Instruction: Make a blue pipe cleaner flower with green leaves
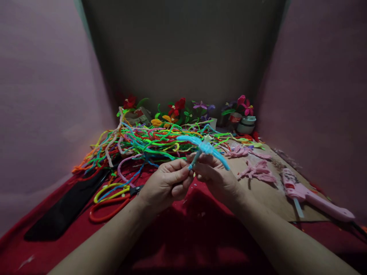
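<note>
The blue flower (205,147) is at the middle of the work area, held between the two hands above the counter (183,229). Its stem (196,157) runs on a slant: the lower end is at the left hand (169,181), and the upper end rises away from the person and to the right.

State of the hands: the left hand is closed in a pinch, thumb and fingers on the lower part of the stem. The right hand (220,179) is partly curled, its fingertips beside the stem, just below the head. Whether these fingertips grip the stem or only steady it cannot be determined. The left hand is nearer the stem's lower end; the right hand is nearer the head.

Orientation: the head points up and forward, with the pale centre (207,138) at the top. Two blue petals spread across the stem axis. The left petal (186,139) extends left over the pile (160,144). The right petal (220,157) slopes down to the right, above the right hand. The long axis of the stem lies crosswise to this petal span.
</note>
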